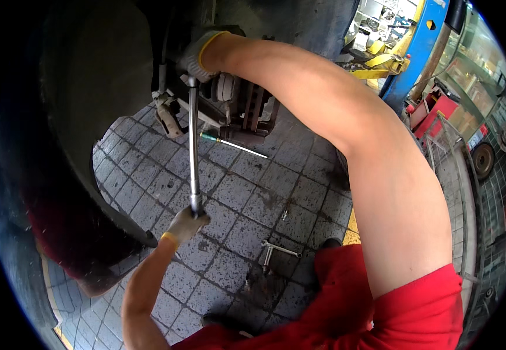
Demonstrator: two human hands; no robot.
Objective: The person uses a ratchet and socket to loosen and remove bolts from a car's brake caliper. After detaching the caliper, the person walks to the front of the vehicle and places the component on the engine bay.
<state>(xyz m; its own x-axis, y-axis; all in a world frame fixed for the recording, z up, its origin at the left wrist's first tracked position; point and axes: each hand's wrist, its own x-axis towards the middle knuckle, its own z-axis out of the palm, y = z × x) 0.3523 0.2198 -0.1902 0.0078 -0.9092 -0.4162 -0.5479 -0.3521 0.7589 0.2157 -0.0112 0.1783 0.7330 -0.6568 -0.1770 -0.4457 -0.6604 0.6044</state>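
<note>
A long chrome socket-wrench handle [193,140] runs nearly upright through the picture, from the wheel-hub parts down toward me. Around its near end my gloved left hand [186,225] is closed. At the far end my gloved right hand [201,57] is wrapped over the tool's head, its fingers partly hidden and slightly blurred. Beside that hand are the brake disc [254,111] and other suspension parts [170,115] of a vehicle. What the tool's head fits onto is hidden. Below the disc lies a screwdriver [229,144] with a green handle.
On the grey tiled floor [206,256] lie a combination wrench [282,249], another chrome tool [267,259] and a small socket [285,214]. A dark wheel-arch panel [95,76] fills the left. At right stand a blue lift post [419,49] and a wire rack [448,157].
</note>
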